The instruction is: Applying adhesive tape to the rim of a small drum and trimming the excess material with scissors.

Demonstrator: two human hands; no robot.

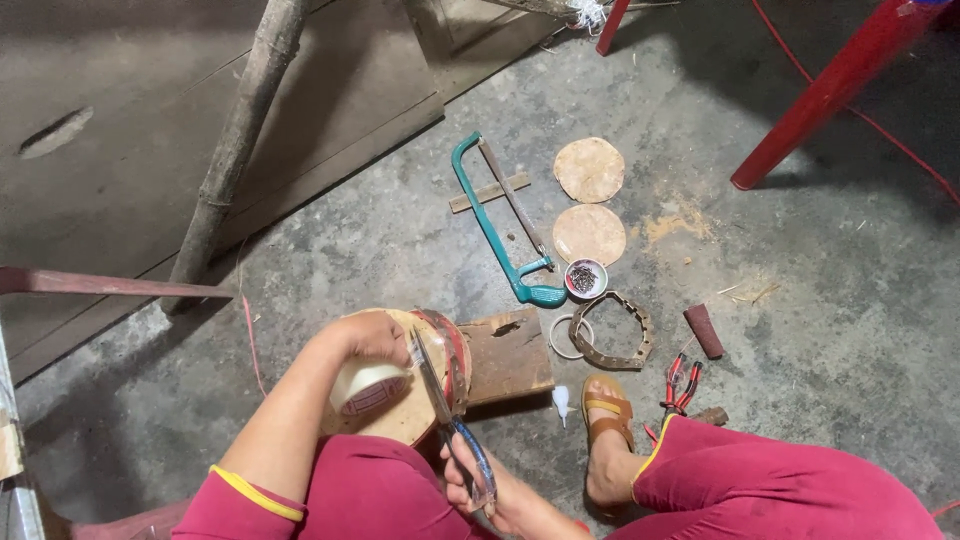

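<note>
My left hand (372, 338) holds a roll of tape (366, 387) on a round wooden disc (400, 415). My right hand (495, 500) grips scissors (450, 420) that point up across the disc. On the floor (400, 230) lie a green saw (495, 225), two round boards (589, 200) and a little bowl of nails (585, 278).

1. Two round plywood discs (589, 169) (589, 234), at 12 o'clock from the bowl.
2. One teal hacksaw (497, 225).
3. One small bowl of nails (585, 278).
4. One pair of scissors (455, 425).
5. One roll of tape (368, 388).
6. One pair of red-handled pliers (680, 385).
7. One sandalled foot (608, 430).
</note>
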